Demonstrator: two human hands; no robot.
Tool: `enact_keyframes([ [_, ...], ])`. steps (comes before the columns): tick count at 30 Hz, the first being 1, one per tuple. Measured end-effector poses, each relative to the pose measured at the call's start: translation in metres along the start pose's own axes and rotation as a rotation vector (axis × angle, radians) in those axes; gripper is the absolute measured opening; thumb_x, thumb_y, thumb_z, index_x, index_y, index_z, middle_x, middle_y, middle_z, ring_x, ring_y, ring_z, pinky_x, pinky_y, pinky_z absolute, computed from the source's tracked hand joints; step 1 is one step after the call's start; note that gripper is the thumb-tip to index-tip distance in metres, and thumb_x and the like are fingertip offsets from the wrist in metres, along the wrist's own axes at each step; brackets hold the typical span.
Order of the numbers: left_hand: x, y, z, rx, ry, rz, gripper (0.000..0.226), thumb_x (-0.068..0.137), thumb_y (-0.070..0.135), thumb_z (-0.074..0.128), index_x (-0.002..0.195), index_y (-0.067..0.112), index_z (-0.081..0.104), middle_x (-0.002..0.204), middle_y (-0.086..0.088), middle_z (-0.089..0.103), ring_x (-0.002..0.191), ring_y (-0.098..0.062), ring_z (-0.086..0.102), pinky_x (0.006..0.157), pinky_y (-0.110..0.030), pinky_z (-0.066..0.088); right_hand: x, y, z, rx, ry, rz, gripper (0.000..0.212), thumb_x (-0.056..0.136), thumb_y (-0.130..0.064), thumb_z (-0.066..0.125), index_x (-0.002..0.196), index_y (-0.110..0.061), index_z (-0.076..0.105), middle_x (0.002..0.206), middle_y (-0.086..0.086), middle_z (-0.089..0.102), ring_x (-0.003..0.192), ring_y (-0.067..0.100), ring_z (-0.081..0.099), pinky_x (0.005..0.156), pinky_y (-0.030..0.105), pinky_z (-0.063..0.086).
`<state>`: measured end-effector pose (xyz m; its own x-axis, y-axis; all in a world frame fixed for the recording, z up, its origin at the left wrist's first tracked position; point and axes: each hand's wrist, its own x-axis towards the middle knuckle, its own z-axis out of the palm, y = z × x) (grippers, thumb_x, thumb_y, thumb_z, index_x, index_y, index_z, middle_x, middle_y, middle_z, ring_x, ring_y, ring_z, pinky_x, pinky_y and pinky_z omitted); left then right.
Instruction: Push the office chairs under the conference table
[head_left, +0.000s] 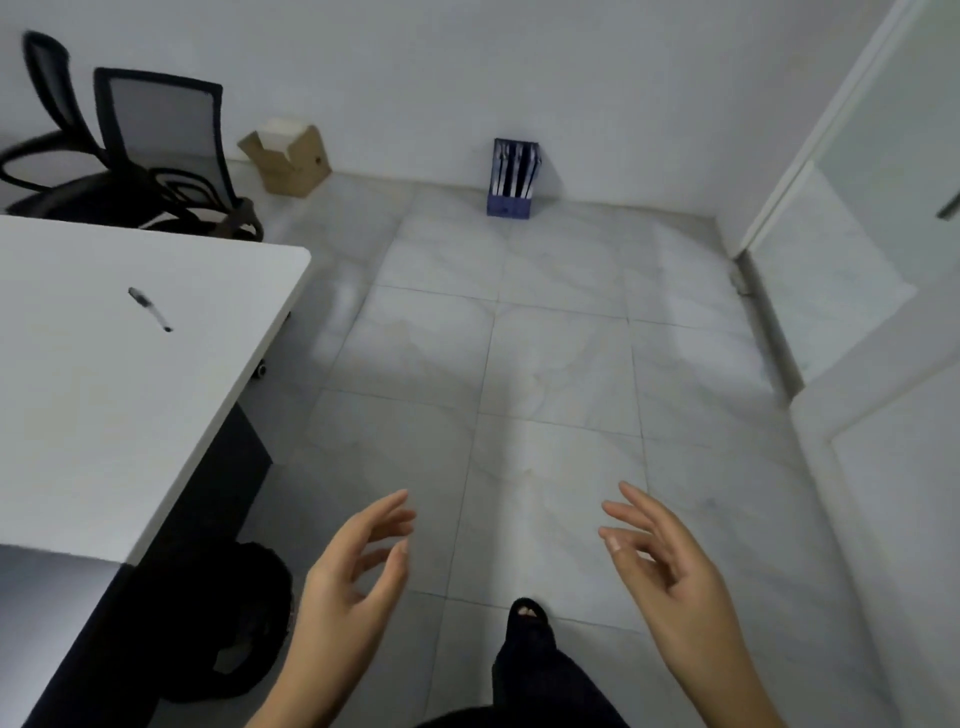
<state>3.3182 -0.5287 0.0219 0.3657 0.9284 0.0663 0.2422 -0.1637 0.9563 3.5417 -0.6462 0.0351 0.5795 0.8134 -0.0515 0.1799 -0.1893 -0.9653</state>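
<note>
The white conference table fills the left side. Behind its far edge stands a black mesh-backed office chair, and a second black chair shows at the far left, cut off by the frame. A dark seat sits tucked beneath the table's near end. My left hand and my right hand hover over the tiled floor at the bottom, fingers spread, holding nothing and touching no chair.
A black pen lies on the table. An open cardboard box and a blue file holder stand against the far wall. A white door is on the right. My foot is on the pale floor tiles.
</note>
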Motion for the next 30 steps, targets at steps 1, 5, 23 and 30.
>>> enact_keyframes([
  [1,0.023,0.005,0.009,0.003,0.018,0.001,0.036,0.072,0.042,0.052,0.105,0.056,0.057,0.105,0.017,0.066,0.097,-0.003,0.064,0.077,-0.006,0.048,0.030,-0.005,-0.003,-0.004,-0.014,-0.013,0.042,0.084,-0.006,0.061,0.117,-0.031,0.056,0.109,-0.024,0.063,0.093,0.002,0.064,0.075,0.005,0.046],
  [5,0.104,0.010,0.032,-0.003,0.097,-0.014,0.043,0.080,0.022,0.061,0.102,0.059,0.058,0.104,0.018,0.067,0.096,-0.003,0.064,0.076,-0.007,0.049,0.142,-0.022,-0.002,-0.046,-0.112,-0.049,0.042,0.083,-0.008,0.062,0.117,-0.033,0.055,0.111,-0.026,0.061,0.095,0.001,0.063,0.075,0.004,0.045],
  [23,0.501,-0.031,-0.060,0.066,0.353,-0.113,0.041,0.077,0.024,0.054,0.103,0.055,0.058,0.103,0.021,0.067,0.095,0.000,0.064,0.077,-0.005,0.047,0.562,-0.102,0.199,-0.023,-0.379,-0.135,0.043,0.083,-0.006,0.062,0.117,-0.030,0.055,0.110,-0.024,0.061,0.093,-0.001,0.063,0.075,0.003,0.045],
  [30,0.636,-0.052,-0.078,0.060,0.432,-0.197,0.035,0.072,0.041,0.054,0.104,0.055,0.058,0.103,0.021,0.067,0.094,0.000,0.065,0.075,-0.005,0.047,0.704,-0.113,0.265,-0.040,-0.448,-0.103,0.043,0.083,-0.001,0.061,0.117,-0.027,0.057,0.101,-0.010,0.069,0.092,0.001,0.064,0.074,0.004,0.046],
])
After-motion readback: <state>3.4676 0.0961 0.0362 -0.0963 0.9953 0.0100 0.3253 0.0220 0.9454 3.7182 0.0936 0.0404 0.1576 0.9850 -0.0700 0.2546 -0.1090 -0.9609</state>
